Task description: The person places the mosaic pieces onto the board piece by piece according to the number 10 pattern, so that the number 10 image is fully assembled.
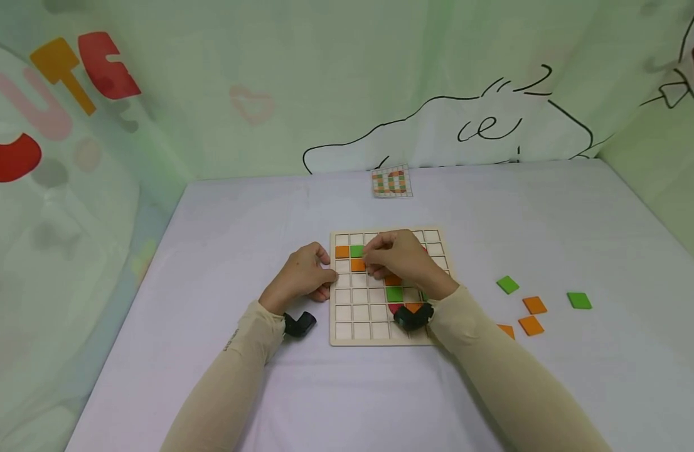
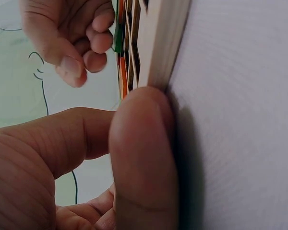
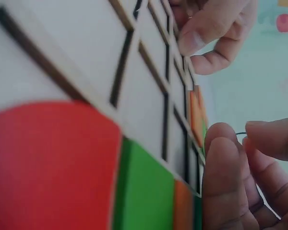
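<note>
A person's left hand [image 1: 303,273] and right hand [image 1: 405,256] are bare. Long, plain beige sleeves [image 1: 511,370] wrinkle at the cuffs, with a small dark marking [image 1: 231,339] on the left one. A bent black device [image 1: 413,317] juts from each wrist.

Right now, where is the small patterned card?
In the head view, the patterned card sits at the far edge of the table, slightly right of the picture's middle, in front of the backdrop and straight beyond the grid board.

One board [image 1: 344,313], five loose tiles [image 1: 534,305]
</note>
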